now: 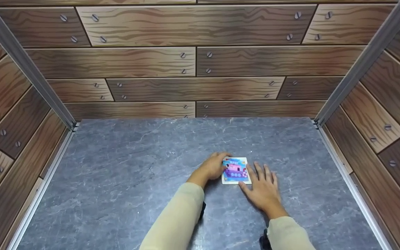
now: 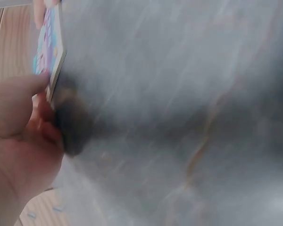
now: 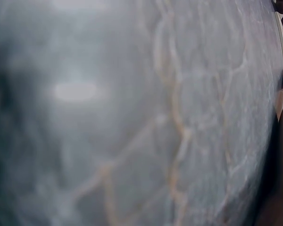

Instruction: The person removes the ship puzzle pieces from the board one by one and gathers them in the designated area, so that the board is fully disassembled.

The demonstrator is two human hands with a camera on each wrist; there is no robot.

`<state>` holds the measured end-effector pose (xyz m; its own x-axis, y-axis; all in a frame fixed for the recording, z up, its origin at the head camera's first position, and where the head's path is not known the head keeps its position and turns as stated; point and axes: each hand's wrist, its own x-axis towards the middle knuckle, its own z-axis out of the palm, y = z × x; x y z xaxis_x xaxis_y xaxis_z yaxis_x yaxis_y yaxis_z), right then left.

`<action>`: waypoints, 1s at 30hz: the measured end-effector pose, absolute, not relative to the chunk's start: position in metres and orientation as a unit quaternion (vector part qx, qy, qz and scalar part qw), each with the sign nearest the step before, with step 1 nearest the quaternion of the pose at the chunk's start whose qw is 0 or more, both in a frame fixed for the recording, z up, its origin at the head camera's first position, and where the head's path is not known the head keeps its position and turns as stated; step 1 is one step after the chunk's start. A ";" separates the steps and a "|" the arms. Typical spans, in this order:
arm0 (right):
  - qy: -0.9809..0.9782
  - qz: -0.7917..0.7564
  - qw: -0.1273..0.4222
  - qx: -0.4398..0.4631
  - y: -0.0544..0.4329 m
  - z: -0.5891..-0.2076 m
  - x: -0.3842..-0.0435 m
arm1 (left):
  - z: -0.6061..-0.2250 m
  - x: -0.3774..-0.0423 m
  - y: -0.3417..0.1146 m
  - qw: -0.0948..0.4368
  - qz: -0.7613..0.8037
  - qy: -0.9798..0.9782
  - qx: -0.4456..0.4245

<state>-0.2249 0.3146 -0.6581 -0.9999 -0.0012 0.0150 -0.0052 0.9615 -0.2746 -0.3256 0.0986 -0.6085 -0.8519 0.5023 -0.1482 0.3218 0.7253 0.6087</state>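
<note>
Head view shows the picture card (image 1: 235, 171) between both hands (image 1: 213, 168) (image 1: 263, 187), left pinching it, right straight-fingered at its edge.

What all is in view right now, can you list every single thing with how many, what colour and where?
Square picture board: one, pink, purple and blue with a white border, on the table between the hands
Table: one, grey marbled, under the board
Plank-patterned walls: three, brown, at the back and both sides
Posts: two, grey, at the back corners
Edge rails: two, pale silvery, along the table's sides
Dark wrist items: two, black, one at each wrist, details unclear
Sleeves: two, pale beige, on the forearms
Left hand: one, bare, pinching the board's left side
Right hand: one, bare, fingers spread at the board's right side
</note>
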 end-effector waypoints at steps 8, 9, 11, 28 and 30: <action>-0.990 0.143 0.016 0.002 0.313 -0.656 -0.224 | -0.598 -0.333 0.099 0.209 0.299 0.904 0.224; -0.989 0.144 0.017 0.001 0.313 -0.655 -0.224 | -0.599 -0.333 0.099 0.210 0.302 0.903 0.222; -0.989 0.145 0.014 -0.001 0.312 -0.655 -0.224 | -0.600 -0.332 0.101 0.208 0.309 0.902 0.218; -0.991 0.137 0.002 -0.003 0.312 -0.655 -0.223 | -0.602 -0.329 0.104 0.199 0.330 0.903 0.191; -0.990 0.138 0.006 -0.003 0.312 -0.655 -0.223 | -0.602 -0.328 0.105 0.199 0.337 0.901 0.188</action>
